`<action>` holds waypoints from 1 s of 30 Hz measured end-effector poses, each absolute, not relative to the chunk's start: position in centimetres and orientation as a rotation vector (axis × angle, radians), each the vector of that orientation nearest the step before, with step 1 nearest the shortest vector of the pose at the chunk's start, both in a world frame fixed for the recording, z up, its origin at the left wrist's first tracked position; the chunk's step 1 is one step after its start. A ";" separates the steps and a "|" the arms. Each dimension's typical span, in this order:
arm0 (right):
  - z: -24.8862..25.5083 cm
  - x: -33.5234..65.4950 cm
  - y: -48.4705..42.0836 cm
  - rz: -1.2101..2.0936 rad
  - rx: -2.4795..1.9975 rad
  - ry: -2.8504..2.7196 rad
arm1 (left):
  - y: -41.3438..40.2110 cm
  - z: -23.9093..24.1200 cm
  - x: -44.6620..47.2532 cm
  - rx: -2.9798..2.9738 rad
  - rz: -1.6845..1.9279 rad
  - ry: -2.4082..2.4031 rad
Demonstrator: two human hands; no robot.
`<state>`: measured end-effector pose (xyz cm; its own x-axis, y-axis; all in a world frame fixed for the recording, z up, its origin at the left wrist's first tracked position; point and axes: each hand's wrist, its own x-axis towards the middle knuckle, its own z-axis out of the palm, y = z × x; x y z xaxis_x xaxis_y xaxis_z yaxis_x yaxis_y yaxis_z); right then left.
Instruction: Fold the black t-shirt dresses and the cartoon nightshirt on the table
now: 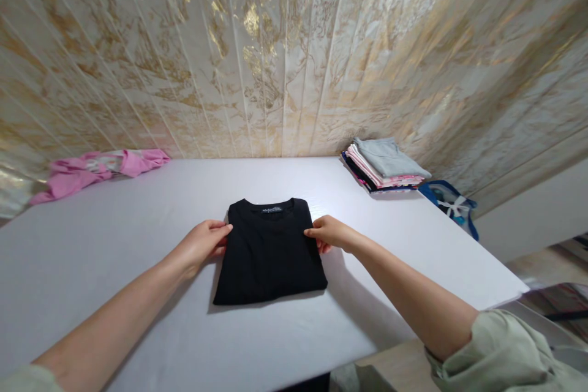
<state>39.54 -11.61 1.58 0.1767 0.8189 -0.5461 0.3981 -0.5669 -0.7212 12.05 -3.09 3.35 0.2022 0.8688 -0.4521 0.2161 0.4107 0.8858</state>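
Pinching the sides of a folded black shirt (271, 260), two hands are at work near the middle of a big white desk (151, 334). The left hand (209, 239) has the shirt's left edge, with the thumb on the edge and the other fingers down beside it. The right hand (327, 233) has the right edge the same way, with its thumb on top of the black cloth. Some fingertips are hidden, so I cannot tell how far they go under. The shirt is folded into a neat shape, a bit wider at the near end. Its round neck points away from the person, and a small tag (274, 210) with pale letters shows inside. The letters are too small to read.

At the back right corner of the desk is a pile of folded clothes (383, 174). A grey one (390, 156) is on top, with pink, white and dark ones below. Just past that corner is a blue bag (472, 220) with something white across it. Far back on the left lies a crumpled pink cloth (73, 176). Behind it all hangs a shiny cream and gold curtain (275, 73). A pale green sleeve (500, 349) is pushed up on the right arm.
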 end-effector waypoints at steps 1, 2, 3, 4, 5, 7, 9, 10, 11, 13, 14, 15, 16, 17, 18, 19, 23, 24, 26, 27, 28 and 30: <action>1.4 39.6 -11.5 1.345 -2.058 -1.189 | -3.0 3.2 12.1 1.087 0.593 1.297; 1.3 39.6 -11.4 1.317 -2.066 -1.229 | -2.9 3.0 12.1 1.093 0.571 1.276; 1.2 39.6 -11.3 1.284 -2.062 -1.264 | -2.8 2.8 12.0 1.107 0.550 1.262; 1.2 39.5 -11.4 1.248 -2.044 -1.288 | -2.6 2.5 12.0 1.131 0.532 1.255; 1.2 39.4 -11.4 1.213 -2.009 -1.302 | -2.4 2.1 11.9 1.163 0.515 1.249; 1.2 39.0 -11.7 1.161 -1.928 -1.275 | -2.0 1.4 11.7 1.238 0.492 1.239; 1.2 38.7 -12.0 1.151 -1.876 -1.163 | -1.7 0.7 11.6 1.323 0.494 1.240; 1.2 38.5 -12.1 1.160 -1.857 -1.087 | -1.5 0.4 11.5 1.373 0.516 1.254; 1.3 38.4 -12.2 1.178 -1.836 -1.007 | -1.4 0.1 11.5 1.422 0.549 1.270; 1.3 38.2 -12.5 1.219 -1.781 -0.874 | -1.3 -0.4 11.5 1.492 0.613 1.300; 1.2 38.0 -12.6 1.232 -1.755 -0.828 | -1.4 -0.5 11.4 1.496 0.634 1.313; 1.2 37.9 -12.7 1.235 -1.738 -0.794 | -1.5 -0.5 11.4 1.482 0.635 1.321; 1.2 37.8 -12.8 1.232 -1.728 -0.771 | -1.7 -0.5 11.4 1.460 0.613 1.326; 1.2 37.7 -12.9 1.227 -1.723 -0.756 | -1.9 -0.3 11.3 1.440 0.577 1.327; 1.1 37.6 -13.0 1.220 -1.726 -0.752 | -2.2 0.0 11.2 1.430 0.538 1.319; 1.0 37.5 -13.0 1.213 -1.733 -0.764 | -2.6 0.3 11.2 1.430 0.504 1.301; 0.4 37.1 -12.9 1.185 -1.779 -0.901 | -3.7 1.5 11.1 1.441 0.486 1.235; 0.2 37.1 -12.8 1.179 -1.780 -0.925 | -3.9 1.7 11.1 1.424 0.497 1.232; -0.1 37.1 -12.6 1.157 -1.755 -0.947 | -4.1 1.9 11.4 1.370 0.526 1.217; -0.1 37.2 -12.4 1.127 -1.740 -0.967 | -4.3 2.0 11.6 1.344 0.550 1.206; -0.1 37.1 -12.3 1.077 -1.733 -1.001 | -4.4 2.1 11.8 1.323 0.580 1.190; 0.3 36.9 -12.0 0.931 -1.749 -1.125 | -4.8 2.5 12.6 1.302 0.643 1.134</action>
<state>36.90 -11.99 0.30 0.3221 0.9360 -0.1423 0.3146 -0.2476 -0.9164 12.58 -4.77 2.53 0.3650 0.8879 -0.2799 0.2152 0.2120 0.9533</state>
